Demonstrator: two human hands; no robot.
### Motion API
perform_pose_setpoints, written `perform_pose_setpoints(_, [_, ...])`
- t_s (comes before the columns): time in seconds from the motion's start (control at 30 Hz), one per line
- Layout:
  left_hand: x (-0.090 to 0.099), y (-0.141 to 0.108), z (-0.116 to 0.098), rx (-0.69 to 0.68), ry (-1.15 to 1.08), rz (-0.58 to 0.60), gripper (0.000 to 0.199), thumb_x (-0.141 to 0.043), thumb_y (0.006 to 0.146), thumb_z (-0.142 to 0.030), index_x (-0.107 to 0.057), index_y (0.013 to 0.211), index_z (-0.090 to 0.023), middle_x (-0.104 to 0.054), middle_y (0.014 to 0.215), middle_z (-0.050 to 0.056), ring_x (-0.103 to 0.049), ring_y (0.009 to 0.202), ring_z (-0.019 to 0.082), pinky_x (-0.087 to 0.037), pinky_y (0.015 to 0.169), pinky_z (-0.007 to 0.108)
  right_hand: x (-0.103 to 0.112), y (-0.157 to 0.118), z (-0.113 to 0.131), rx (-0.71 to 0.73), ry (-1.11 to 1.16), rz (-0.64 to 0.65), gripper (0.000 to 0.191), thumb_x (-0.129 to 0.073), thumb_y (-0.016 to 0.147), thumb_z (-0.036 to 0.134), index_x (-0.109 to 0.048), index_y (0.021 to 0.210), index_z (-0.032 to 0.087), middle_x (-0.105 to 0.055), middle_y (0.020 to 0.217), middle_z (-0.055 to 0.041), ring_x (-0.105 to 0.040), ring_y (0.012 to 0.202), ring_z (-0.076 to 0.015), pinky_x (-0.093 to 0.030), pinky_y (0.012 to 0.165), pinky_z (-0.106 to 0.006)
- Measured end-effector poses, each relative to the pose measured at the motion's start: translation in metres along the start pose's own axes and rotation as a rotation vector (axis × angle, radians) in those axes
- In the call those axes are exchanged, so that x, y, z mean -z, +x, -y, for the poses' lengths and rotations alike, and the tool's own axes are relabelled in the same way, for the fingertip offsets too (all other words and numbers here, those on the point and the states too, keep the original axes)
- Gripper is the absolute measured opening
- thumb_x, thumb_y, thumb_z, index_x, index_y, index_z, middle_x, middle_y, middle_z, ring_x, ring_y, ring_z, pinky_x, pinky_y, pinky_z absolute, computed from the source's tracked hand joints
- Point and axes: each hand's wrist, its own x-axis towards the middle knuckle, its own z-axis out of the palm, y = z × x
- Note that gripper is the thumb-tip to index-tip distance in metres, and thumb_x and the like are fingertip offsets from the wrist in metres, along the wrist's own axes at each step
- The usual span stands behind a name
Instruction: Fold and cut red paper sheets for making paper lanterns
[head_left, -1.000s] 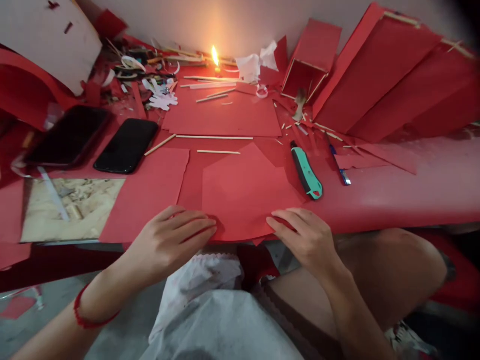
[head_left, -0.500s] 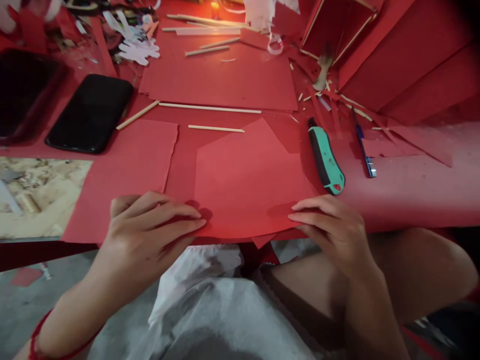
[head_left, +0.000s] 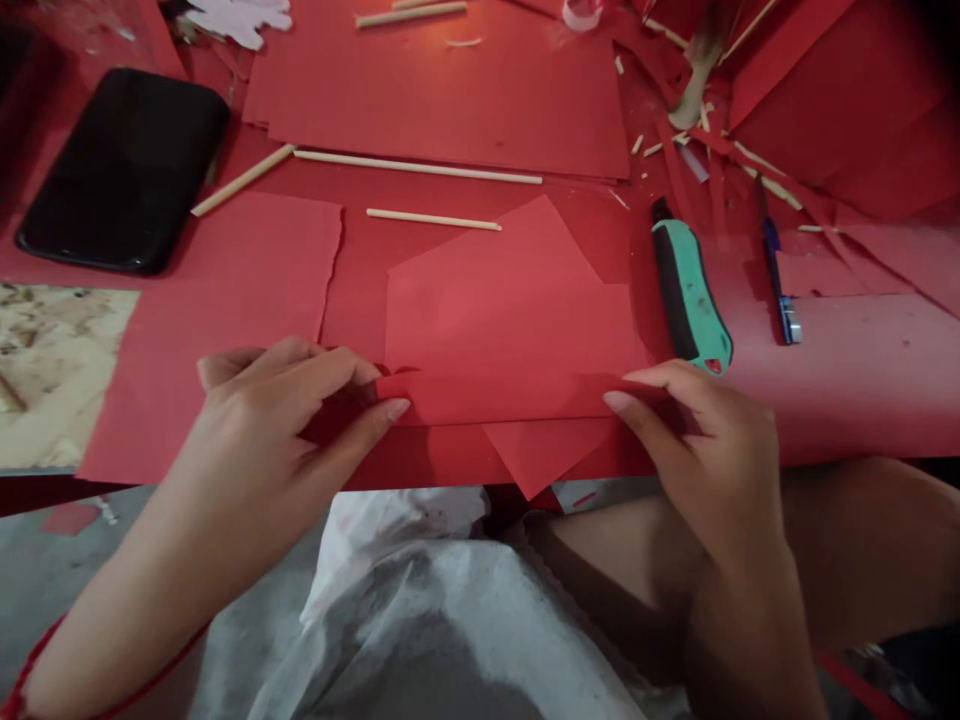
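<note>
A sheet of red paper [head_left: 495,320] lies in front of me, its near edge raised and curled over. My left hand [head_left: 292,420] pinches the left end of that edge between thumb and forefinger. At the right end, my right hand [head_left: 697,440] grips the same edge, thumb toward me and fingers behind. Another red piece [head_left: 536,450] sticks out beneath the sheet, its corner reaching past the table's front edge. Just beyond my right hand rests a green and black utility knife [head_left: 694,290].
Left are a torn-edged red sheet [head_left: 247,270] and a black phone [head_left: 124,170]. Thin wooden sticks [head_left: 416,167] lie before a stack of red sheets [head_left: 450,100]. On the right are a blue pen [head_left: 780,275], a brush [head_left: 694,90] and paper scraps.
Both hands have moved slightly away from me, lifting and curling the sheet's near edge. More of the piece underneath shows. The camera view has shifted lower and closer.
</note>
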Motion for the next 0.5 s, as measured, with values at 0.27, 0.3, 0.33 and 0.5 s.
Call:
perform_pose_setpoints(0.27, [-0.007, -0.002, -0.006, 0.141, 0.003, -0.062, 0.026, -0.062, 0.089, -0.052, -0.061, 0.091, -0.026, -0.065, 0.076, -0.006, -0.061, 0.067, 0.017, -0.036, 0.087, 0.041, -0.007, 0.0, 0.003, -0.02, -0.105, -0.061, 0.016, -0.067, 0.094, 0.033, -0.067, 0.109, 0.027, -0.076, 0.101, -0.0033, -0.071, 0.087, -0.0212, -0.056, 0.075, -0.033])
perform_pose_setpoints(0.3, [-0.008, -0.004, -0.006, 0.152, -0.011, -0.073, 0.026, -0.063, 0.089, -0.051, -0.06, 0.092, -0.026, -0.066, 0.079, -0.006, -0.063, 0.07, 0.017, -0.035, 0.092, 0.042, -0.008, 0.0, 0.004, -0.011, -0.109, -0.068, 0.017, -0.066, 0.095, 0.032, -0.066, 0.112, 0.027, -0.076, 0.104, -0.004, -0.072, 0.09, -0.0219, -0.056, 0.077, -0.034])
perform_pose_setpoints(0.33, [-0.01, -0.005, -0.006, 0.159, -0.017, -0.084, 0.025, -0.065, 0.088, -0.05, -0.059, 0.091, -0.025, -0.066, 0.081, -0.006, -0.063, 0.072, 0.017, -0.034, 0.095, 0.042, -0.009, 0.0, 0.004, -0.002, -0.111, -0.075, 0.019, -0.065, 0.096, 0.032, -0.065, 0.114, 0.026, -0.076, 0.107, -0.0048, -0.071, 0.092, -0.0226, -0.056, 0.079, -0.035])
perform_pose_setpoints(0.5, [-0.013, -0.011, -0.009, 0.115, 0.032, -0.096, 0.019, -0.062, 0.092, -0.043, -0.056, 0.094, -0.025, -0.064, 0.091, -0.004, -0.062, 0.078, 0.016, -0.035, 0.095, 0.041, -0.015, -0.003, 0.007, 0.027, -0.111, -0.112, 0.021, -0.06, 0.098, 0.029, -0.063, 0.119, 0.025, -0.075, 0.112, -0.0071, -0.07, 0.1, -0.0244, -0.056, 0.085, -0.038])
